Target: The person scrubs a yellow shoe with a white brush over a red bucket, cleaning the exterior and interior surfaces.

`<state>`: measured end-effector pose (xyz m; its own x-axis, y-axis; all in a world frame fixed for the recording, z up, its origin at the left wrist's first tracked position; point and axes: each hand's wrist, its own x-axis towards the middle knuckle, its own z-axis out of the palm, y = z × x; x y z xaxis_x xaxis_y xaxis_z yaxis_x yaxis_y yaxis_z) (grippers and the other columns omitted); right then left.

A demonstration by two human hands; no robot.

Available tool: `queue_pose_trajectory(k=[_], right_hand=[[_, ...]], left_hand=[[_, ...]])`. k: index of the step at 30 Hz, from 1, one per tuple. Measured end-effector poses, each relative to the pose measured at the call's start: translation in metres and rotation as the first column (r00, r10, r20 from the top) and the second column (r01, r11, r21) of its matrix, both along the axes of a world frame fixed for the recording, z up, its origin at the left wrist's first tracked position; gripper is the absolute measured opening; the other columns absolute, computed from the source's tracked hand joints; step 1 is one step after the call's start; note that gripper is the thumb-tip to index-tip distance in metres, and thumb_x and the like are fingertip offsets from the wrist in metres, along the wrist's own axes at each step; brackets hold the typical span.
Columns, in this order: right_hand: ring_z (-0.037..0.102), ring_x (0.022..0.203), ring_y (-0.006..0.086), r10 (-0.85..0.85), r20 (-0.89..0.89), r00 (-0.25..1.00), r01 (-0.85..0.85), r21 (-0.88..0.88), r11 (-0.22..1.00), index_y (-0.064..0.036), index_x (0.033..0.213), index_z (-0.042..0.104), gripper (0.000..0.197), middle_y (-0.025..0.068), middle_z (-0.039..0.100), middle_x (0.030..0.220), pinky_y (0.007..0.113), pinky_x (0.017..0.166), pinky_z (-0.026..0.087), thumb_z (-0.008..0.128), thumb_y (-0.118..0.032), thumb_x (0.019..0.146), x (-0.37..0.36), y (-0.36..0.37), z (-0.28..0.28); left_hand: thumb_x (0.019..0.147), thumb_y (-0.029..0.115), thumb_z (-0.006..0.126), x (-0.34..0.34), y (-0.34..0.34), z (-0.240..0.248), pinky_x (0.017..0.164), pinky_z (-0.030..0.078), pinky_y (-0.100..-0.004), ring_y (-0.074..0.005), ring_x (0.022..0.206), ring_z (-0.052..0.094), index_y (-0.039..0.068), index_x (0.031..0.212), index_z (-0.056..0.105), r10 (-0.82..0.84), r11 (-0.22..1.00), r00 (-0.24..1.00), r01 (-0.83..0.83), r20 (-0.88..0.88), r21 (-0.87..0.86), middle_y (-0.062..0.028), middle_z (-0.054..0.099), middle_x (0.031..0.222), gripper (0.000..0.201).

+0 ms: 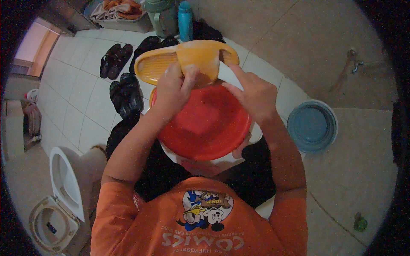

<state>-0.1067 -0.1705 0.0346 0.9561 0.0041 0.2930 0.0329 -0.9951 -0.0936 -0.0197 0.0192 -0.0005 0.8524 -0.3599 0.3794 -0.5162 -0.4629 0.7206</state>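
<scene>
A yellow slide slipper (198,59) with a ribbed footbed lies sideways above the far rim of a red basin (209,123). Whitish suds streak its strap. My left hand (173,87) is closed on its near edge, thumb against the strap. At the toe end, my right hand (256,91) grips the slipper with the index finger on its edge; the thumb stands apart, and the other fingertips are hidden. Another bit of yellow peeks out at the basin's left rim, mostly covered by my left forearm. The basin sits between my knees; its contents are too dim to make out.
Dark sandals (115,61) and black slippers (127,96) stand on the tiles at left. Behind are a thermos flask (162,19), a blue bottle (185,21) and a laundry tub (141,24). A grey-blue bucket (311,126) stands right, a toilet (66,179) left, a wall tap (357,66) far right.
</scene>
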Motion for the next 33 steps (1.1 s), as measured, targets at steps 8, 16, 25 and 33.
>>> queue_pose_trajectory(k=[8,16,25,33], right_hand=[[0.063,0.073,0.0280,0.129,0.073,0.989,-0.141,0.185,0.973,-0.0188,0.118,0.054,0.051,0.0096,0.064,0.082,0.038,0.063,0.051,0.063,-0.045,0.075,-0.004,-0.044,0.008],[0.059,0.063,0.0232,0.109,-0.039,0.993,-0.114,-0.203,0.973,-0.0170,0.113,0.060,0.048,0.0073,0.062,0.075,0.034,0.055,0.046,0.069,-0.036,0.070,-0.008,-0.053,0.023],[0.062,0.069,0.0226,-0.112,0.078,0.991,0.121,-0.126,0.985,-0.0214,0.114,0.060,0.043,0.0068,0.064,0.082,0.034,0.058,0.048,0.066,-0.040,0.075,-0.005,-0.054,0.027],[0.063,0.081,0.0222,-0.106,0.074,0.992,0.102,0.058,0.993,-0.0177,0.118,0.057,0.044,0.0092,0.065,0.096,0.033,0.069,0.049,0.067,-0.032,0.077,-0.008,-0.076,0.023]], left_hand=[[0.071,0.027,0.071,0.057,0.038,0.028,0.082,0.042,-0.0389,-0.0298,0.091,0.055,0.003,0.107,0.055,-0.052,0.983,0.896,-0.033,0.442,0.182,-0.0120,0.059,0.097,0.046],[0.072,0.019,0.074,0.041,0.035,0.001,0.069,0.047,-0.0270,-0.0134,0.075,0.059,0.001,0.100,0.055,-0.375,0.914,0.587,0.365,-0.718,-0.180,-0.0049,0.061,0.086,0.038],[0.073,0.028,0.073,0.031,0.024,0.020,0.065,0.047,-0.0268,-0.0130,0.072,0.059,0.003,0.098,0.056,-0.252,0.968,0.548,0.137,-0.798,-0.212,-0.0042,0.061,0.084,0.039],[0.075,0.023,0.072,0.049,0.041,0.007,0.064,0.047,-0.0254,-0.0112,0.070,0.057,-0.001,0.096,0.056,-0.341,0.935,0.583,0.128,-0.738,-0.331,-0.0059,0.060,0.082,0.035]])
